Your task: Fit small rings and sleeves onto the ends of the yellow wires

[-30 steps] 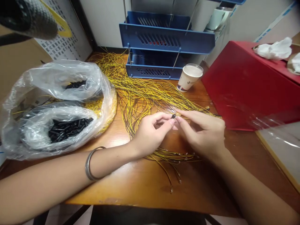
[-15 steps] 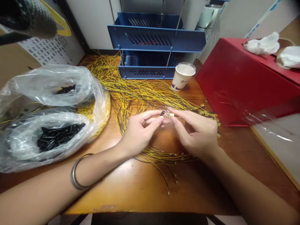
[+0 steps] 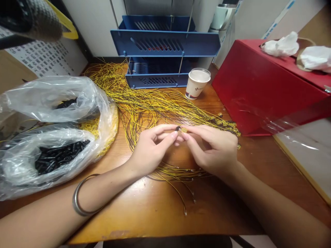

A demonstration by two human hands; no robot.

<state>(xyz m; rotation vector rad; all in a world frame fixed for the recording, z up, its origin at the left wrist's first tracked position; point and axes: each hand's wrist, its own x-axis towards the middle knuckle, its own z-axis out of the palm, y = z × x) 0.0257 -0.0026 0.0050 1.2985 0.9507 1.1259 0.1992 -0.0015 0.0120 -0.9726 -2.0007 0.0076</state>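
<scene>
My left hand (image 3: pixel 148 146) pinches a small black piece (image 3: pixel 178 128) between thumb and forefinger over the middle of the table. Facing it, my right hand (image 3: pixel 216 146) pinches a small yellowish, see-through piece (image 3: pixel 184 130). The two pieces meet or nearly meet at the fingertips; whether they are joined I cannot tell. Beneath my hands lies a small bunch of yellow and black wires (image 3: pixel 170 169), their bare-looking ends pointing right and toward me. Behind my hands spreads a big bundle of yellow and black wires (image 3: pixel 144 98), with several yellowish end pieces (image 3: pixel 231 126) at its right end.
A clear plastic bag (image 3: pixel 100 144) with small black parts (image 3: pixel 62 156) stands at the left, yellow rings (image 3: pixel 90 128) beside them. At the back are a blue tiered tray (image 3: pixel 165 44) and a paper cup (image 3: pixel 198 84). A red box (image 3: pixel 248 89) bearing crumpled tissues stands right.
The yellowish piece in my right hand has come closer to the black piece in my left, narrowing the gap between the fingertips. The whole view has shifted slightly.
</scene>
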